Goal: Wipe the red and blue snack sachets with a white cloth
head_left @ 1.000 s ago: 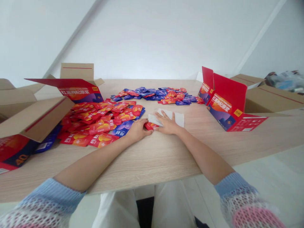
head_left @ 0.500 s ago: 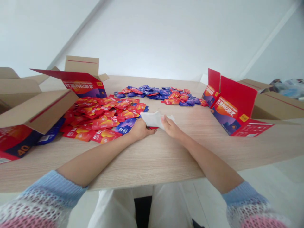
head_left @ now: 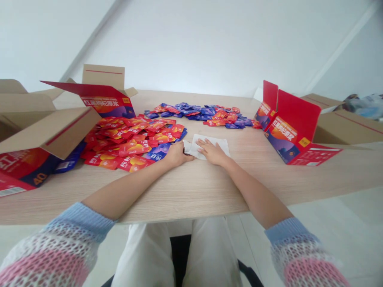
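Observation:
A white cloth or tissue (head_left: 223,145) lies spread flat on the wooden table (head_left: 185,195). On top of it rests my right hand (head_left: 212,151), fingers spread. My left hand (head_left: 176,154) is closed at the cloth's left edge, its fingers around something dark and white that is mostly hidden. Just left of that hand is a pile of red sachets (head_left: 131,147), with a purple sachet (head_left: 158,151) at its near right side.
Open red cartons stand at the near left (head_left: 24,167), back left (head_left: 107,107) and right (head_left: 287,135). Mixed red and purple sachets (head_left: 194,111) lie along the back. Beyond the right carton are plastic bags (head_left: 366,107).
The white cloth has gone from bunched between my hands to flat on the table. My right hand has opened over it. My left hand stays near the same spot.

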Action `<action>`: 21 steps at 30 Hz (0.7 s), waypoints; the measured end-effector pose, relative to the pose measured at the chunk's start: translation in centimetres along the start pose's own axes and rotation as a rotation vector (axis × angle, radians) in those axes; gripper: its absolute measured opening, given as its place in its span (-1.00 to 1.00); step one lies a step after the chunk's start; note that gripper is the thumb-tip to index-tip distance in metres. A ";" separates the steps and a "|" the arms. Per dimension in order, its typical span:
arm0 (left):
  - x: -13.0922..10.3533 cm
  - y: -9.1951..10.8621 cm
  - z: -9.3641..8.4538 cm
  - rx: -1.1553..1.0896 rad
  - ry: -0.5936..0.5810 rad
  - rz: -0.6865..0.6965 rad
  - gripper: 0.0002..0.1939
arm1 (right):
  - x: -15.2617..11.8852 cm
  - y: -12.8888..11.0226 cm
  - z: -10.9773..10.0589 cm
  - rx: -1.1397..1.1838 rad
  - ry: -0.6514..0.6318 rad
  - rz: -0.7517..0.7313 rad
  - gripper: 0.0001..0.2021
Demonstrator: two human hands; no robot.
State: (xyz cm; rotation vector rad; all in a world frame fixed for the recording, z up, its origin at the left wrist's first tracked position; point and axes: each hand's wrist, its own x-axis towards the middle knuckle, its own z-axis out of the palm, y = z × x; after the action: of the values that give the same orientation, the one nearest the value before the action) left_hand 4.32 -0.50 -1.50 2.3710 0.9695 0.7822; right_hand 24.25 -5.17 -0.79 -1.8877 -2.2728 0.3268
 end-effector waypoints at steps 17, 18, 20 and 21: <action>0.2 -0.7 0.4 0.180 0.009 0.029 -0.38 | 0.5 4.9 -1.1 0.266 0.563 0.141 -0.46; 0.1 -0.6 0.4 0.181 0.011 0.025 -0.43 | 0.4 4.0 -0.7 0.237 0.476 0.075 -0.49; 0.1 -0.5 0.4 0.185 0.003 -0.006 -0.56 | 0.4 1.7 0.3 0.139 0.276 -0.101 -0.54; 0.0 -0.5 0.4 0.186 -0.001 -0.028 -0.62 | 0.4 0.7 0.7 0.092 0.213 -0.171 -0.54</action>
State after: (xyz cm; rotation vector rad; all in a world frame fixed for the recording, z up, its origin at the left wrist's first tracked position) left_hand 4.33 -0.25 -2.04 2.5083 1.1168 0.7074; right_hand 24.65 -4.67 -1.61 -1.5883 -2.2154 0.1929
